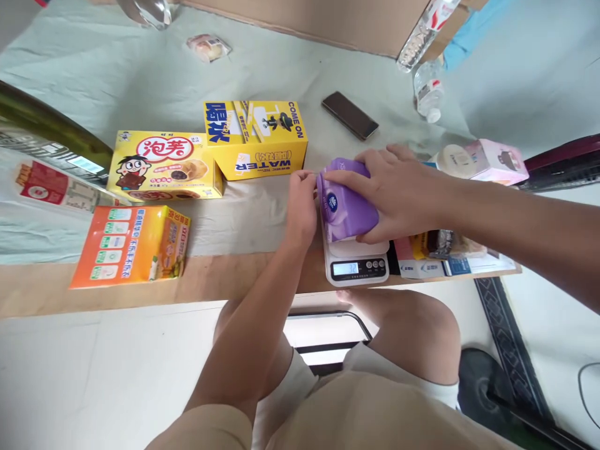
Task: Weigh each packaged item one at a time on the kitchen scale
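A purple soft pack [344,206] lies on a small white kitchen scale [357,262] at the table's near edge; the scale's display is lit. My right hand [398,190] lies over the pack's top and right side, fingers wrapped on it. My left hand [301,203] presses against the pack's left end.
Left of the scale stand a yellow water box [255,137], a yellow puff-snack box [164,165] and an orange box [131,245]. A black phone [349,115] lies behind. Water bottles [429,90], a pink box [497,161] and flat packets [445,253] sit to the right.
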A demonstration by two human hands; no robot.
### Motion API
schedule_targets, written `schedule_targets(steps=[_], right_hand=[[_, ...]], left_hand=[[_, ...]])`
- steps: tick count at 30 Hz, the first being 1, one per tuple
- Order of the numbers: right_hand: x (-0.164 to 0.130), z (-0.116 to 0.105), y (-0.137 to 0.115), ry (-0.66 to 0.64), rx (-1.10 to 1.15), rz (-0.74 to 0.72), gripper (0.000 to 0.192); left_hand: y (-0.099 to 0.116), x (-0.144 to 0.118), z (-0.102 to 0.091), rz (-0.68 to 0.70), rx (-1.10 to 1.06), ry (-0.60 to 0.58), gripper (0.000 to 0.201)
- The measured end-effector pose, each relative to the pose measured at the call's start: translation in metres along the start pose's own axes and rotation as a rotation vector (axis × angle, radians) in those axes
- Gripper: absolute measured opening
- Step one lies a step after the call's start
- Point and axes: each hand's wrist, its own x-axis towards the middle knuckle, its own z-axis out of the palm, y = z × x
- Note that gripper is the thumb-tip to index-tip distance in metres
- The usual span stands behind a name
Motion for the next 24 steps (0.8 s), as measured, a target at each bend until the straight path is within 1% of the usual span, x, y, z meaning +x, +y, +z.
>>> schedule_targets(steps=[2,4,6,7,8,9,10,11,12,13,14,15,16,18,19,21,22,24], right_hand=[[-0.001,0.011,0.002,0.029,0.046,0.004,0.117],[-0.004,0.014,0.009,0.073,0.136,0.013,0.12],[-0.014,0.008,0.013,0.108,0.243,0.031,0.127],[-0.023,0.004,0.012,0.145,0.297,0.049,0.127],[-0.035,0.0,0.007,0.221,0.369,0.08,0.12],[-0.049,-0.002,-0.001,0.318,0.438,0.119,0.108],[-0.064,0.0,-0.014,0.495,0.532,0.175,0.083],[-0.078,0.007,-0.03,0.705,0.664,0.245,0.05],[-0.091,0.018,-0.048,0.848,0.708,0.294,0.035],[-0.101,0.034,-0.069,1.033,0.734,0.321,0.032],[-0.109,0.052,-0.09,1.294,0.832,0.372,0.025],[-0.114,0.072,-0.109,1.367,0.953,0.432,0.019],[-0.117,0.092,-0.127,1.318,1.087,0.494,0.017],[-0.12,0.126,-0.151,1.17,1.2,0.512,0.018],[-0.121,0.139,-0.158,1.084,1.247,0.491,0.018],[-0.125,0.156,-0.16,0.971,1.296,0.433,0.018],[-0.128,0.161,-0.158,0.94,1.313,0.407,0.019],[-0.134,0.168,-0.151,0.917,1.338,0.386,0.021]], left_hand=[[-0.001,-0.005,0.001,0.013,0.023,-0.003,0.01],[-0.002,-0.01,0.003,0.03,0.05,-0.037,0.008],[-0.003,-0.014,0.004,0.044,0.072,-0.081,0.011],[-0.004,-0.015,0.005,0.058,0.08,-0.099,0.012],[-0.004,-0.015,0.005,0.076,0.086,-0.111,0.012],[-0.005,-0.014,0.006,0.095,0.09,-0.12,0.013],[-0.005,-0.013,0.007,0.114,0.093,-0.126,0.013],[-0.006,-0.012,0.008,0.134,0.096,-0.131,0.014],[-0.006,-0.011,0.009,0.155,0.1,-0.14,0.013],[-0.007,-0.009,0.01,0.173,0.106,-0.153,0.013],[-0.008,-0.008,0.011,0.188,0.116,-0.17,0.014],[-0.009,-0.007,0.012,0.2,0.13,-0.191,0.014],[-0.011,-0.007,0.013,0.211,0.145,-0.214,0.014],[-0.014,-0.006,0.014,0.238,0.166,-0.256,0.013],[-0.015,-0.005,0.014,0.259,0.168,-0.27,0.013],[-0.018,-0.002,0.013,0.298,0.157,-0.267,0.014],[-0.02,0.001,0.012,0.307,0.147,-0.247,0.015],[-0.023,0.009,0.008,0.301,0.132,-0.188,0.018]])
